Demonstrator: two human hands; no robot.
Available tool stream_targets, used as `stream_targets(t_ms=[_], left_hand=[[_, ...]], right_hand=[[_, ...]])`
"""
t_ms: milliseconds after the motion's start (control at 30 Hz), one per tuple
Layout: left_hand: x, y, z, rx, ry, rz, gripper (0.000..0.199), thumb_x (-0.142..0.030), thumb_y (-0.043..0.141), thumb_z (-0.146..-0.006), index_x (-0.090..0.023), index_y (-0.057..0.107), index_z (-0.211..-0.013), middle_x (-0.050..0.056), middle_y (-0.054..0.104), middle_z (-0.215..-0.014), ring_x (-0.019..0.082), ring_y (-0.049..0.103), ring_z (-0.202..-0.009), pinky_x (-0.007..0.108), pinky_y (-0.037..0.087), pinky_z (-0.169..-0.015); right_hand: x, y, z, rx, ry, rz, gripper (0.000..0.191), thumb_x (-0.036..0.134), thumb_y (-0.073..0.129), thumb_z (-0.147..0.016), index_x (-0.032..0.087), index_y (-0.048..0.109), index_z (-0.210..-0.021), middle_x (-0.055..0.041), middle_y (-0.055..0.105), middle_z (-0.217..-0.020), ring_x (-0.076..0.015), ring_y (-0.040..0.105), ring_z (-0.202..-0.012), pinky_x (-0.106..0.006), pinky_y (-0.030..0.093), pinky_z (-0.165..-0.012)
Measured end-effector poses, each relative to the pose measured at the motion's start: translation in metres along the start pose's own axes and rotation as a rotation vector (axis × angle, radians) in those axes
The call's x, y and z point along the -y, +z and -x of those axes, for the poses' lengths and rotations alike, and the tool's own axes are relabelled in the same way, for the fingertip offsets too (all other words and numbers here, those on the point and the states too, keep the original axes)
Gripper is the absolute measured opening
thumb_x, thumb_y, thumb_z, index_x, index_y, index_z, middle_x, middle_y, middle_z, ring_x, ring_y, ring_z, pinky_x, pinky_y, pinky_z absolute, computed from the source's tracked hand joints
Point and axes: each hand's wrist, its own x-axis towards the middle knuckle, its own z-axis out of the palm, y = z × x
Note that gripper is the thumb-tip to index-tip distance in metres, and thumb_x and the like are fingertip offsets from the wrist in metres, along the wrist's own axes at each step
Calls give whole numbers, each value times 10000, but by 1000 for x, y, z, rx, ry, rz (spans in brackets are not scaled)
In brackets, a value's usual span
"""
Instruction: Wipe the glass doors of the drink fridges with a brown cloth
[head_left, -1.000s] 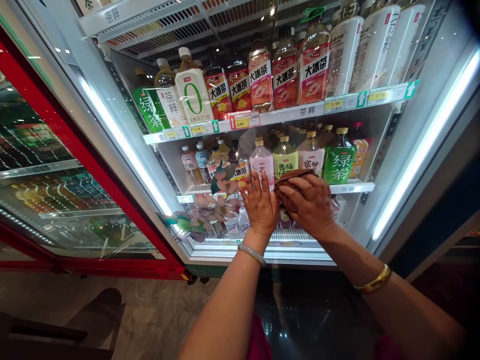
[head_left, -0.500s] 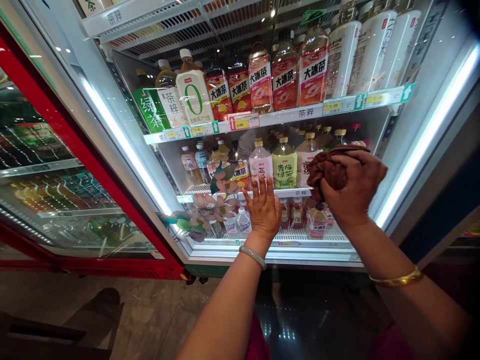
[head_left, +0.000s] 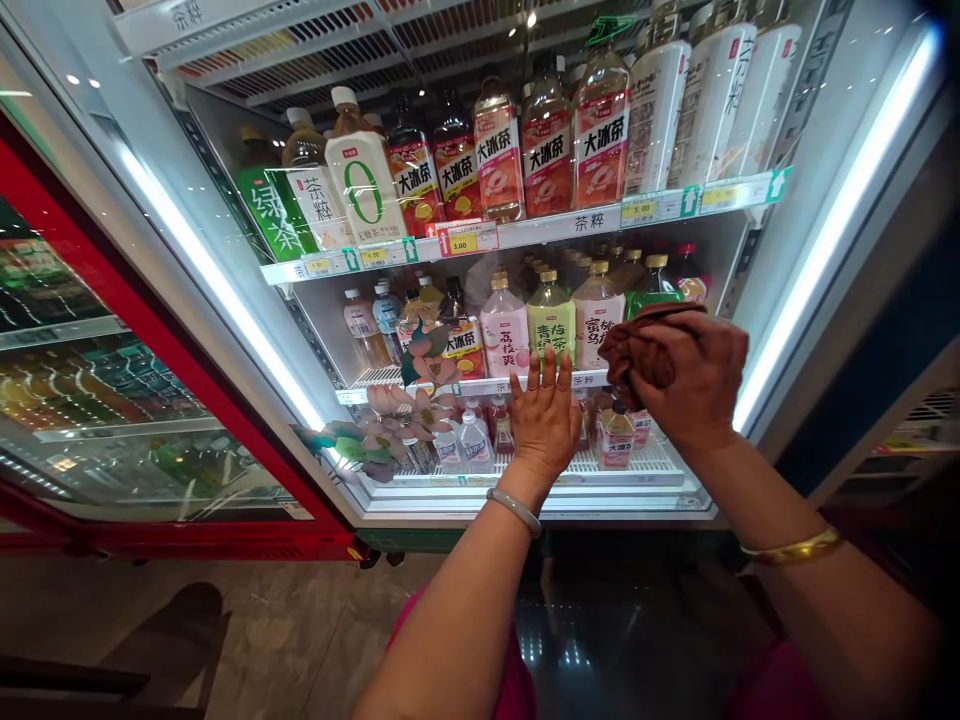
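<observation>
My right hand [head_left: 694, 375] grips a bunched brown cloth [head_left: 643, 350] up against the glass door [head_left: 480, 500] of a lit drinks fridge. Part of the cloth is covered by my fingers. My left hand [head_left: 547, 415] lies flat on the same glass, fingers spread and pointing up, holding nothing. Behind it, through the glass, stand a green-labelled bottle [head_left: 551, 315] and a pink-labelled bottle [head_left: 504, 330] on the middle shelf. Left of that hand, a pink flower decal [head_left: 405, 420] with green leaves sits on the glass.
More bottles, such as a large white-labelled one [head_left: 365, 185], line the upper shelf with price tags [head_left: 461, 240] along its edge. A second fridge with a red frame [head_left: 247, 450] adjoins on the left. Below lies a dark, shiny floor [head_left: 315, 620].
The view has shifted slightly, so the fridge sits further left. My left hand has moved right across the glass relative to the bottles. My right hand still grips the cloth.
</observation>
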Motion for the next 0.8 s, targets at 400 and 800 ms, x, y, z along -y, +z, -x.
stream_targets(t_ms=[400,800], left_hand=[[-3,1,0,1,-13,-35,739,-221,482,-985,-179,210,-1670,122,213,-1732,278,75,-1634,597,7,-1316],[-6,-1,2,32,-8,-3,783,-235,504,-981,-190,154,-1680,110,139,-1746,282,-27,-1629,624,22,-1309]], right_hand=[[24,10,22,156,-270,-45,296,336,731,-869,251,690,-1150,-86,679,-1209,-314,547,-1205,-487,441,-1013],[-22,-8,-10,-94,155,-23,432,301,739,-823,244,625,-1236,-150,591,-1292,-352,549,-1258,-532,437,-1054]])
